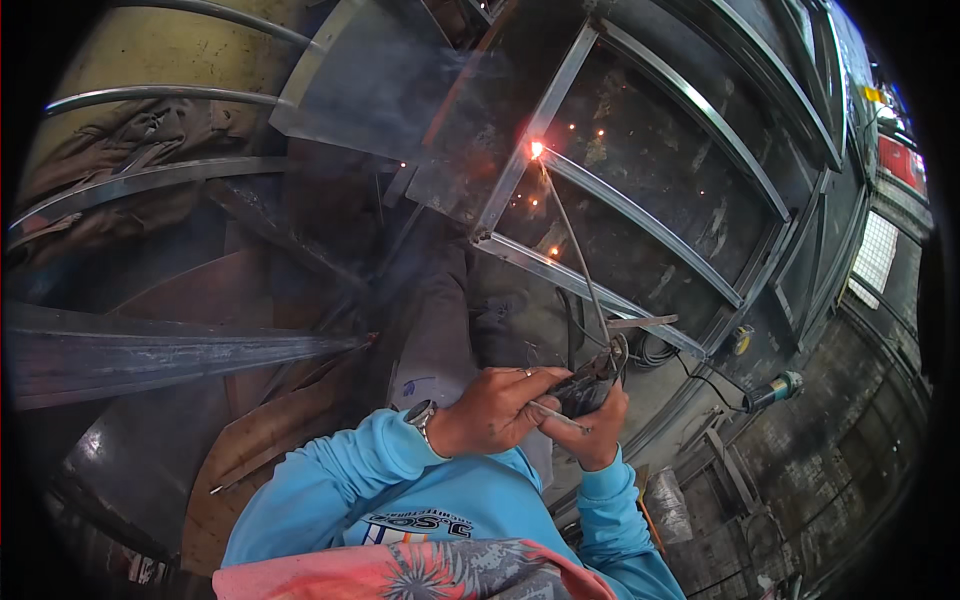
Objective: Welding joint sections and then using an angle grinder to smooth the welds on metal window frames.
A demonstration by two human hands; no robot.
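Observation:
A welding electrode holder (592, 383) sits between my two hands, low in the middle. My right hand (598, 432) is wrapped round its handle. My left hand (488, 410), with a watch at the wrist, is closed against the holder's left side. A short thin grey rod (562, 416) crosses between the hands; which fingers pin it I cannot tell. From the holder's jaws a long welding rod (578, 245) reaches up and away. Its far tip meets a bright arc (537, 150) where a crossbar (640, 215) joins the metal frame (556, 88). Sparks scatter around that joint.
The frame lies on a dark worktable (640, 130). An angle grinder (775, 390) and a yellow tape measure (741, 340) lie right of the frame, near a coiled cable (655, 350). A long metal beam (180, 352) juts in from the left. Smoke drifts past a sheet-metal panel (365, 80).

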